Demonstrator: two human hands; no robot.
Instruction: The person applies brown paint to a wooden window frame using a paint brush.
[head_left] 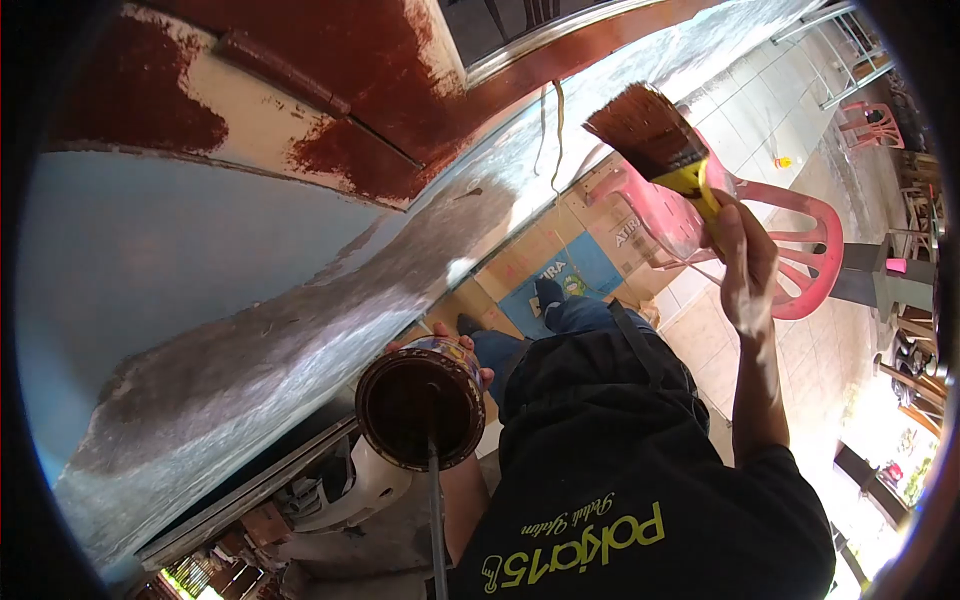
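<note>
My right hand [745, 265] is closed around the yellow handle of a wide paintbrush [655, 140], held up at the right. Its bristles are coated in reddish-brown paint and point up and left, away from any surface. Low in front of my body, my left hand [487, 378] grips an open paint can [364, 425] from around its side; most of that hand is hidden behind the can. Dark brown paint [410, 405] shows inside. A thin grey rod [437, 510] runs from the can's mouth toward the bottom of the view. Above left is a wooden panel [370, 155], partly reddish-brown, with pale patches.
A pale blue wall [230, 250] with a worn grey strip lies below the panel. Printed cardboard [520, 255] covers the floor by my feet. A pink plastic chair [830, 240] stands close behind the brush hand. A white motor scooter [365, 485] is at lower left.
</note>
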